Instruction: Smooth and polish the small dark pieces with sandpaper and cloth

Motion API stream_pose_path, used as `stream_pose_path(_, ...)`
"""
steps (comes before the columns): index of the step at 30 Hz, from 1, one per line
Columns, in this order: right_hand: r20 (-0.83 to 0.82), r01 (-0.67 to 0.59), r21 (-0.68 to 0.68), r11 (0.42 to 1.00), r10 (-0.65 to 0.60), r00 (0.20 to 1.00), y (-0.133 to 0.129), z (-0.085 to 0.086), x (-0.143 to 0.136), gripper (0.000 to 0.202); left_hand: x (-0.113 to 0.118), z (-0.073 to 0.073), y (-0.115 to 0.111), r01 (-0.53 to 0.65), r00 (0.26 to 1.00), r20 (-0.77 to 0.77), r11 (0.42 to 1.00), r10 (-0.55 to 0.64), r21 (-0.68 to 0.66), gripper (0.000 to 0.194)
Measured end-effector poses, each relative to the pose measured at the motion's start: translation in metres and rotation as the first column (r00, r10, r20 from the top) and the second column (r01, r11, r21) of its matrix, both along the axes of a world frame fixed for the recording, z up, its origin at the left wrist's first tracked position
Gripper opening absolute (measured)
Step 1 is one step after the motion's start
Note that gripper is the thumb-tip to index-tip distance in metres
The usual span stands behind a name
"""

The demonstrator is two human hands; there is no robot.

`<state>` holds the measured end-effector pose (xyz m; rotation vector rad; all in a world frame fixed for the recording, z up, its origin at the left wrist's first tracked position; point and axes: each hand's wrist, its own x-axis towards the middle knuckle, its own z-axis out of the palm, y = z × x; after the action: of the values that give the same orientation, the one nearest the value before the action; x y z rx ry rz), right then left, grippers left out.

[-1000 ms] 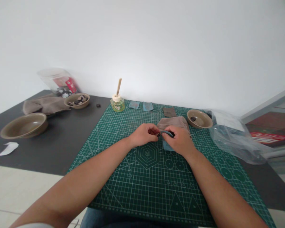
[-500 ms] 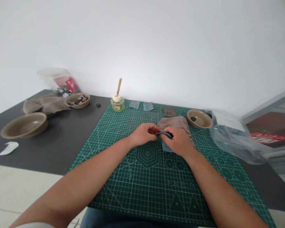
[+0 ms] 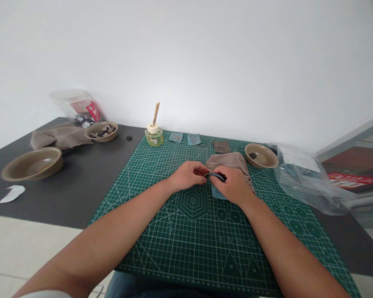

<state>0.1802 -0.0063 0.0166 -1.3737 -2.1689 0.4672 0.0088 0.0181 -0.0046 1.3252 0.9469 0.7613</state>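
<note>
Gripping the curved tool in my right hand, I'm holding its end by my left hand, probably for control, toward the table's far edge; I can't tell the left's grip.

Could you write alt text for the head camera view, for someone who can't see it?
Two bare hands, left and right, work at a small curved dark item above a green gridded mat, with brown cloth beside them.

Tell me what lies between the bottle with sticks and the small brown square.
Two blue pieces lie between the bottle and brown square, in the head view.
</note>
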Motion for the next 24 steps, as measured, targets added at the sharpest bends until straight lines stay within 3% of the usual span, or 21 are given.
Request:
stream_pose_path(9, -0.009, 0.017, 0.021, 1.0, -0.017, 1.0, 0.0002, -0.0009, 0.0004, 0.012, -0.0008, 0.002, -0.0013, 0.041, 0.999, -0.027, 0.998, -0.04, 0.038, 0.016)
stream_pose_path(24, -0.001, 0.04, 0.083, 0.996, -0.04, 0.999, -0.0026, 0.0035, -0.0004, 0.011, -0.001, 0.0066, -0.0037, 0.077, 0.992, -0.101, 0.996, -0.073, 0.036, 0.021)
